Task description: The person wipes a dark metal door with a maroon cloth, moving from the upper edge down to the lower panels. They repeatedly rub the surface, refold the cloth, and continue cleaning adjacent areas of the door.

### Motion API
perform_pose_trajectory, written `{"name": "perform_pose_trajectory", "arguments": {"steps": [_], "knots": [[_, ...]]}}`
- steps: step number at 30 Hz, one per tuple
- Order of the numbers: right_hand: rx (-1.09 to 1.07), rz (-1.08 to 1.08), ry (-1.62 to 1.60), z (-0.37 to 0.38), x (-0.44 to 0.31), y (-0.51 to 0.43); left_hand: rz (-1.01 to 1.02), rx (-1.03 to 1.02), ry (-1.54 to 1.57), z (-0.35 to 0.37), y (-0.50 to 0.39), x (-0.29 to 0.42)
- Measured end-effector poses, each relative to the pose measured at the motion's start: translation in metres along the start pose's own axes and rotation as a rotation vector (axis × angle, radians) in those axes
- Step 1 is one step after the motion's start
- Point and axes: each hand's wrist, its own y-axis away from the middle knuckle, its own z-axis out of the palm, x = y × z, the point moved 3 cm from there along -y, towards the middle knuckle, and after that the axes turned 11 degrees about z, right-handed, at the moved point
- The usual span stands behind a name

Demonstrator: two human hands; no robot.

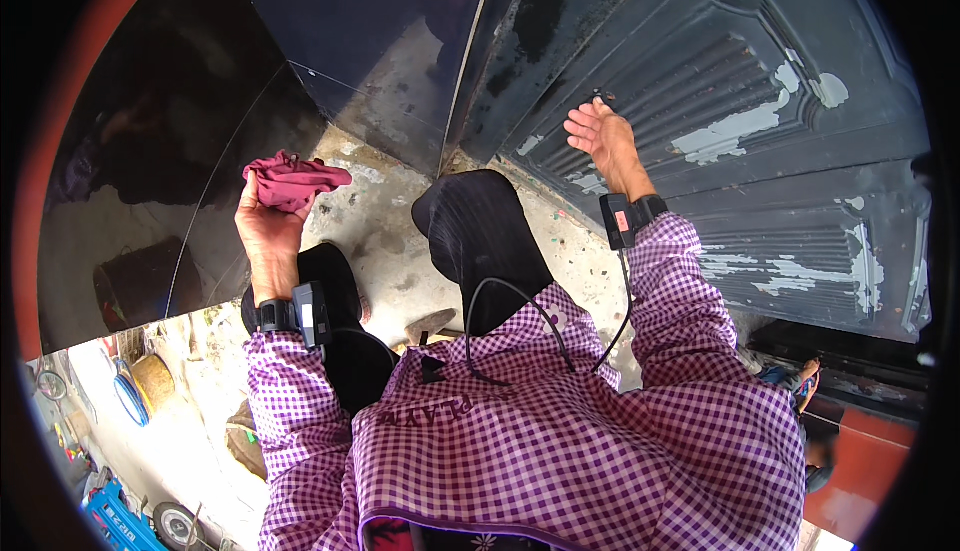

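Note:
My left hand (274, 224) holds a crumpled dark-red cloth (289, 182) in front of a glossy black tiled wall (187, 93). On the right, my right hand (604, 138) is raised beside a dark grey metal door (750, 198) with ribbed panels and peeling paint. Its fingers are loosely extended, with the thumb near a small dark fitting (598, 94) on the door; whether it touches cannot be told. Nothing shows in that palm. Each wrist bears a strapped black device, and checked purple sleeves cover both arms.
My knees in black trousers are over a stained concrete floor (382, 228). At lower left are a blue vehicle (120, 517), a wheel (178, 525), a blue-rimmed round container (132, 395) and a basket-like container (246, 438). Another person (810, 386) is at the right edge.

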Motion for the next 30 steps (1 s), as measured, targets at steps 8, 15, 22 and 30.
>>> {"name": "perform_pose_trajectory", "arguments": {"steps": [8, 15, 22, 30], "knots": [[0.077, -0.023, -0.009, 0.007, -0.007, -0.005, 0.013, 0.002, -0.017, 0.003, 0.003, 0.0], [0.116, 0.049, 0.042, 0.007, 0.004, -0.01, 0.008, 0.043, -0.018, 0.003, 0.003, 0.0], [0.073, -0.032, 0.079, 0.004, 0.004, 0.004, 0.005, -0.006, -0.001, 0.004, 0.001, 0.001], [0.075, -0.084, 0.053, 0.02, -0.011, 0.002, -0.004, -0.03, 0.014, 0.001, 0.0, 0.0]]}}
